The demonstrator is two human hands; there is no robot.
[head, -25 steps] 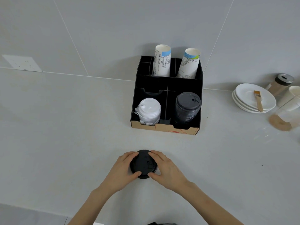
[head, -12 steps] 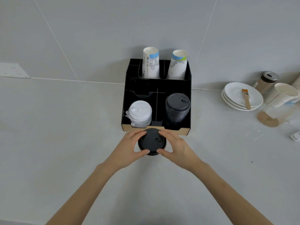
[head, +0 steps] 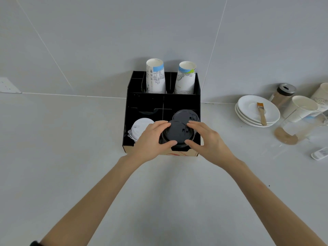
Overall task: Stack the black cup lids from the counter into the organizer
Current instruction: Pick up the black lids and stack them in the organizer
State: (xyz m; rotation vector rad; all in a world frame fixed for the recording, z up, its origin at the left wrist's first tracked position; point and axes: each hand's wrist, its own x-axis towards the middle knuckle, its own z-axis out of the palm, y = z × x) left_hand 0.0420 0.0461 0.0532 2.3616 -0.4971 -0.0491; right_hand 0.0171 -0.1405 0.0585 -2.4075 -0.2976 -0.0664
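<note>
Both hands grip one small stack of round black plastic cup lids (head: 174, 133) between them. The left hand (head: 150, 142) curls around the stack's left side, its fingers over the far rim and its thumb pressed against the near edge. The right hand (head: 208, 139) mirrors it on the right side, fingers on the far rim and thumb on the near edge. Each hand is partly closed, only as wide as the lids it clasps.

The held stack sits above the front right part of the black cardboard organizer (head: 142, 102), which stands on the pale grey tabletop (head: 71, 157) against the wall. The top lid is flat, matte and dark, with a moulded sip tab near its right side. Just behind it, in the front right compartment, rises a taller stack of black lids (head: 184, 115), partly covered by the held ones.

How many lids are in the held stack cannot be told, as the hands cover its sides. Whether it touches the organizer's front wall is also unclear. The stack of white plastic lids (head: 140, 127) in the front left compartment is half hidden behind the left hand. Two printed paper cups (head: 156, 77) stand in the rear compartments.
</note>
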